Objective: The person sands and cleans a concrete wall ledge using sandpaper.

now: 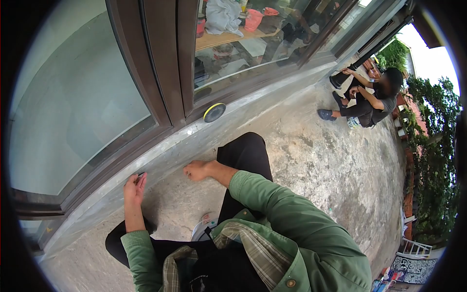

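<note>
Person sits on concrete floor (311,160) by door frame (160,73). Left hand (134,189) at sill (165,148), fingers (137,181) pinched on dark piece (141,174), kind unclear. Right hand (197,170) rests on floor near sill, fingers curled under, grip unreadable. Disc (214,112) leans on frame, untouched. Sill looks unmarked: work seemingly early.

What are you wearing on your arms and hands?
Long green jacket sleeves cover both arms: the left sleeve and the right sleeve stop short of the wrists. The left hand and right hand are bare, with no gloves.
</note>
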